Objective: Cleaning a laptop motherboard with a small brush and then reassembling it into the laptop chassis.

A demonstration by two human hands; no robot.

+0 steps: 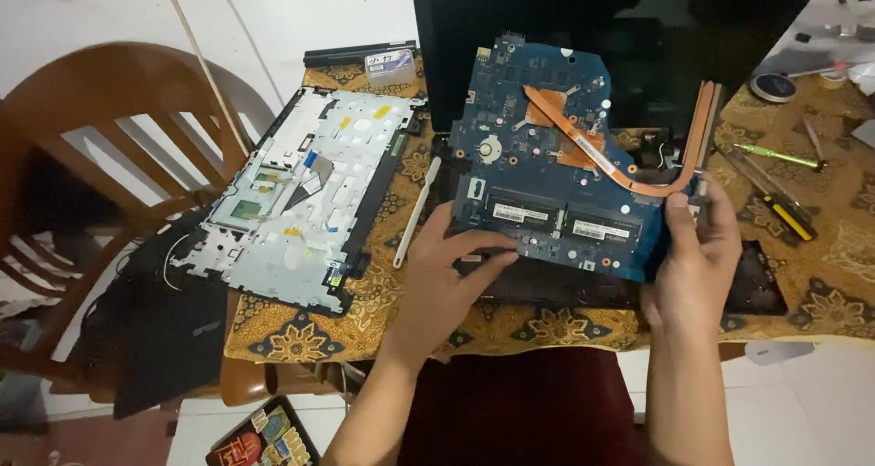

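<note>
The left hand (447, 265) pinches the near edge and the right hand (697, 256) grips the right corner of the blue motherboard (547, 147), held tilted above the laptop base (756, 288) near the table's front edge, seemingly mid-lift, needing a steady level raise.

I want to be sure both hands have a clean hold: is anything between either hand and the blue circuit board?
Nothing visible. The left hand grips the blue circuit board at its lower left edge, the right hand its lower right corner beside the copper heat pipe.
</note>
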